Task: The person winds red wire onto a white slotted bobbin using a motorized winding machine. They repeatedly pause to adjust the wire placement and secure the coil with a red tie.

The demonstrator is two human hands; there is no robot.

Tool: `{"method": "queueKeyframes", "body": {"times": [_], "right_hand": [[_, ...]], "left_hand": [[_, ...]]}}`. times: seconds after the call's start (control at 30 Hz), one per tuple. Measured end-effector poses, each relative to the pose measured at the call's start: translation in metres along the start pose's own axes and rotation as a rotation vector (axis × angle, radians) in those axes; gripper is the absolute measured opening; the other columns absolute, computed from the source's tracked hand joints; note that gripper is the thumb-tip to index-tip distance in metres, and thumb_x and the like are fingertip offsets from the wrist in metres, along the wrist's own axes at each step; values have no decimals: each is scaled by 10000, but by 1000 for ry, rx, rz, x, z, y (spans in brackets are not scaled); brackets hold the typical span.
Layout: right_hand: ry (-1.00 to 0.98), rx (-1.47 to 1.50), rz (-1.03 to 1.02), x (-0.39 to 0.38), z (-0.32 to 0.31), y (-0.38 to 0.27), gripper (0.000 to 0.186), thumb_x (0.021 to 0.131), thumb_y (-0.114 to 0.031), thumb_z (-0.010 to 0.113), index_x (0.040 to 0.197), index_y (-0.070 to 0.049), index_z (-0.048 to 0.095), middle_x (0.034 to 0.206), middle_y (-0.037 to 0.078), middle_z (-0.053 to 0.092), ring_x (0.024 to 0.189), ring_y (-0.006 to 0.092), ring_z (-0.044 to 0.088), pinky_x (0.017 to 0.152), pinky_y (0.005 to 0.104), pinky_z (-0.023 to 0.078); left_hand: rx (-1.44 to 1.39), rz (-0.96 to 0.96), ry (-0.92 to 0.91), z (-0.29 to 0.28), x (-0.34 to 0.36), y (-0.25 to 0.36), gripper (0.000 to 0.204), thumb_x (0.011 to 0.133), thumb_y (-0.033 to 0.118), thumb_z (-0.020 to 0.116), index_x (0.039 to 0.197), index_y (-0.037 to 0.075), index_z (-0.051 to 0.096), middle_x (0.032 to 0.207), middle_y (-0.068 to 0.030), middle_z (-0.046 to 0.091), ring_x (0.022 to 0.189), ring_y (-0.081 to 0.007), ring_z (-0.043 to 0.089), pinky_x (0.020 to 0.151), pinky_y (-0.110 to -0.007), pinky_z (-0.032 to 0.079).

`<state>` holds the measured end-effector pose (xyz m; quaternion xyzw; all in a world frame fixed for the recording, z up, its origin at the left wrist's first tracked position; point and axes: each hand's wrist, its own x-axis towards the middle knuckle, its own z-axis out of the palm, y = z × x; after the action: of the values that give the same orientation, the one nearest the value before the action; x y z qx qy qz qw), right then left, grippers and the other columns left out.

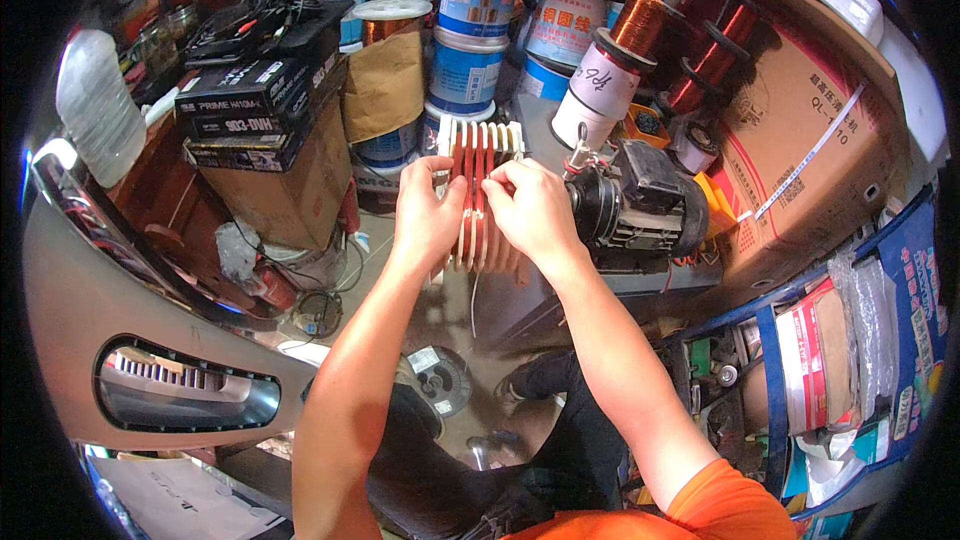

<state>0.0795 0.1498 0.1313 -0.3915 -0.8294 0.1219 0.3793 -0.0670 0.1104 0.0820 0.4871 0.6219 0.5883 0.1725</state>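
Observation:
A pale ribbed coil former [488,252] stands in front of me, with several slots side by side. Red-brown copper wire [473,175] lies wound in its middle slots. My left hand [430,208] is closed at the former's left side, fingers bent over its upper edge and thumb against the coils. On the other side, my right hand [532,208] is pinched, thumb and fingertips close to the wire. Whatever sits between those fingertips is too small to make out. A thin pale strand [474,300] hangs below the former. To its right sits a dark electric motor [645,202].
Blue and white wire buckets [463,75] are stacked behind the former. Copper wire spools [637,28] stand at the back right, beside a large cardboard box [800,130]. Black boxes [245,110] with cables sit at left. A dark spool [440,380] lies on the floor.

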Motion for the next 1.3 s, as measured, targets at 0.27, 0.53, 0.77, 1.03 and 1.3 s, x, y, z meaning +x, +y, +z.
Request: {"method": "queueKeyframes", "body": {"times": [0.27,0.53,0.77,1.03,1.3], "right_hand": [[77,4,-15,-5,1,-5,103,832,-144,695,831,-43,708,826,159,656,761,367,656,683,439,525],[59,344,237,-1,5,8,148,829,-138,735,858,7,728,782,129,723,705,186,687,676,319,536],[-122,435,366,15,5,19,144,820,-102,767,863,31,735,785,77,730,706,90,636,676,267,521],[-207,120,322,25,-6,4,157,803,-151,758,840,1,754,741,113,726,668,134,660,671,306,529],[-136,56,273,19,0,2,163,809,-171,729,834,-10,747,749,157,716,681,197,695,685,345,539]], "left_hand": [[-22,-179,-94,0,14,-22,293,919,177,652,1132,-16,597,1017,-111,666,890,-183,638,777,-315,516],[-691,-631,-481,-16,26,17,235,928,127,612,1119,-9,624,911,-81,697,728,-133,670,630,-257,535],[-722,-638,-496,-15,25,17,227,924,106,598,1116,-12,615,958,-89,697,790,-141,684,707,-279,558],[-716,-618,-502,-17,24,18,231,924,116,588,1121,-2,615,962,-89,695,805,-145,677,734,-294,552],[-682,-616,-505,-15,25,12,208,921,116,592,1097,9,616,951,-82,688,805,-148,670,741,-301,546]]}}
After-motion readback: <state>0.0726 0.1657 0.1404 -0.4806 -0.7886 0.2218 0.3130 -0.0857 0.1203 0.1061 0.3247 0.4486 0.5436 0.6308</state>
